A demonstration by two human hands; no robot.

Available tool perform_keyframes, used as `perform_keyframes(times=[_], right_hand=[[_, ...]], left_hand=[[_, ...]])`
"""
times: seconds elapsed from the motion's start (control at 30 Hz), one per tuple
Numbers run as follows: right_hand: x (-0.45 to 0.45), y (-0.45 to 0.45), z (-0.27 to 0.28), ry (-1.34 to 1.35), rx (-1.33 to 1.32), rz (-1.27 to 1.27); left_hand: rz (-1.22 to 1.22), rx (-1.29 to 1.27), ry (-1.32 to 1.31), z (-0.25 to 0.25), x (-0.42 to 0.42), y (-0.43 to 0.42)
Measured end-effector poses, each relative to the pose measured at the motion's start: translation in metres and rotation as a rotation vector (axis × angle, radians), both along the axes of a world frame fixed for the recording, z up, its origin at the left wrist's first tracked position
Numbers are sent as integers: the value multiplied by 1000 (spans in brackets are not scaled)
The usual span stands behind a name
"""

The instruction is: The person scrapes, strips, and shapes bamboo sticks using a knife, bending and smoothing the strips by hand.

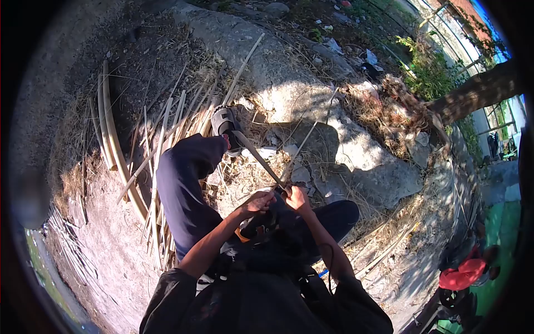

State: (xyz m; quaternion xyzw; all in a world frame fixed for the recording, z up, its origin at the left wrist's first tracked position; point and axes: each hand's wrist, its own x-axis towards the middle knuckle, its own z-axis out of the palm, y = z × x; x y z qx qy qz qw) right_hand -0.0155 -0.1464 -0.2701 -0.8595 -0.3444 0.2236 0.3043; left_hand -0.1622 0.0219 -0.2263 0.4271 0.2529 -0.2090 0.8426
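Both of my hands are close together over my lap. My right hand (296, 199) is closed at the near end of a long, flat, brownish strip (259, 158), which slants up and left toward my shoe (225, 121). Just left of it, my left hand (258, 203) has its fingers curled in; what they hold is hidden. A thin pale strip (305, 140) rises from near my hands up to the right. My legs (186, 183) are bent and spread on either side.
Long split bamboo-like strips (161, 150) lie in a pile left of my leg, with thicker curved pieces (114, 133) farther left. A big rock (378, 172) stands ahead to the right. Beyond are a tree trunk (478, 92) and a person in red (463, 274).
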Motion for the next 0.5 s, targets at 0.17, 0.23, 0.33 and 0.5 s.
perform_keyframes(times=[0.17, 0.23, 0.33, 0.5], right_hand=[[6, -6, -20, -16, 40, -38], [13, -5, -22, -83, 43, -71], [23, -1, -19, 94, 3, -92], [16, -2, 2, -19, 42, -60]], left_hand=[[-52, 216, 110, -12, -11, -13], [-25, -8, 43, -15, -18, -7], [9, -244, 56, -4, -9, 1], [37, -561, 116, 8, 1, 6]])
